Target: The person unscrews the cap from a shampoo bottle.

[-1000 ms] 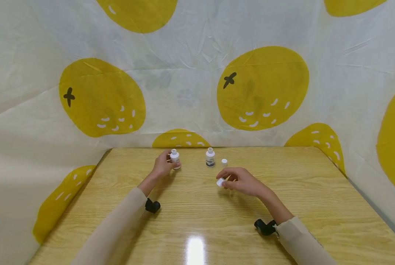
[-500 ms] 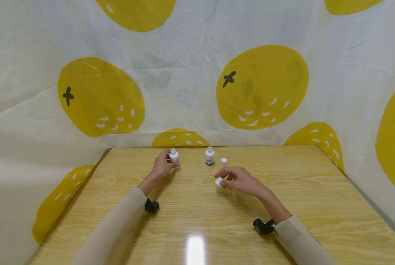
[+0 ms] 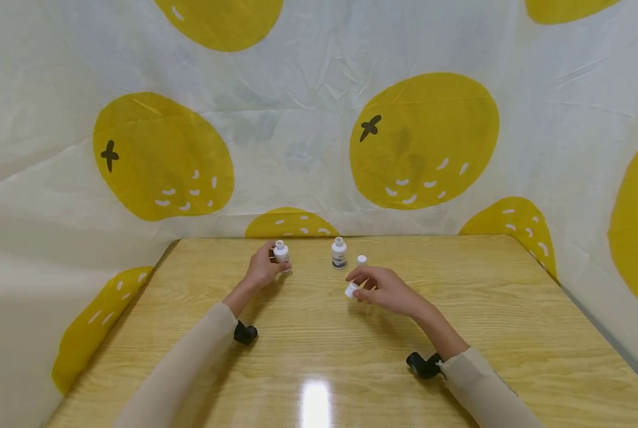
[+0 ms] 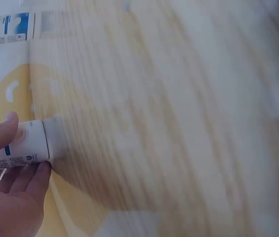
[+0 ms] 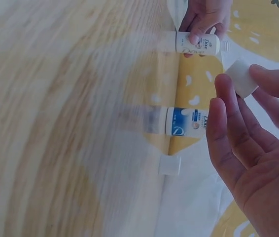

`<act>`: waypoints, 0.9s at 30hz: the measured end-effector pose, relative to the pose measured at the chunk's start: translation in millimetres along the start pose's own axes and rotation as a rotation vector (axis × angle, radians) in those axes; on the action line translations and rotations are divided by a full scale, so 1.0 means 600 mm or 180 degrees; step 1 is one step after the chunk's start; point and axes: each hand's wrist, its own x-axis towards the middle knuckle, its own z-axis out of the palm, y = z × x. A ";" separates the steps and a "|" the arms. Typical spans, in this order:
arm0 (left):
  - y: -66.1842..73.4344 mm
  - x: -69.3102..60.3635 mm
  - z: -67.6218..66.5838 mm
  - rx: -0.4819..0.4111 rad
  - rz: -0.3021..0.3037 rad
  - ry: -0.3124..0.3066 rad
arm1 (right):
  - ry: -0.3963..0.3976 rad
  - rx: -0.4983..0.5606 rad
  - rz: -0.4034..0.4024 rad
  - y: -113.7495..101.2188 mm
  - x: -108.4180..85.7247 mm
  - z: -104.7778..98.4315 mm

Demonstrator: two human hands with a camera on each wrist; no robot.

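My left hand (image 3: 262,266) grips a small white bottle (image 3: 281,252) by its sides near the back of the table; its neck is bare, without a cap. In the left wrist view the thumb and fingers wrap this bottle (image 4: 31,140). My right hand (image 3: 385,290) pinches a white cap (image 3: 351,290) between thumb and fingertips, held above the table. The right wrist view shows that cap (image 5: 242,78) tilted. Between the hands and farther back, a second uncapped white bottle (image 3: 338,254) with a blue label stands upright. Beside it a second white cap (image 3: 362,260) lies on the table.
The wooden table (image 3: 308,333) has its back edge against a hanging cloth (image 3: 292,137) printed with yellow fruit. A black wrist camera (image 3: 245,333) sits at the left wrist, another black camera (image 3: 423,365) at the right.
My right hand has shifted slightly left with the cap, whose tilt has altered. The left hand and its bottle look almost unmoved.
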 end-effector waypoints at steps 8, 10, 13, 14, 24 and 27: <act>0.002 -0.001 -0.005 0.0029 -0.0010 -0.0039 | 0.0205 -0.0166 0.0089 -0.012 0.020 0.009; 0.002 0.000 -0.006 0.0052 -0.0061 -0.0037 | 0.0256 -0.0244 0.0128 -0.016 0.030 0.015; 0.000 0.001 -0.007 0.0069 -0.0111 -0.0028 | 0.0330 -0.0357 0.0148 -0.022 0.048 0.024; -0.001 0.001 -0.007 0.0048 -0.0128 -0.0026 | 0.0353 -0.0396 0.0147 -0.025 0.053 0.027; -0.006 0.006 -0.009 -0.0173 -0.0165 -0.0012 | 0.0466 -0.0583 0.0089 -0.035 0.118 0.061; -0.005 0.007 -0.011 -0.0255 -0.0187 -0.0011 | 0.0585 -0.0630 0.0171 -0.038 0.139 0.072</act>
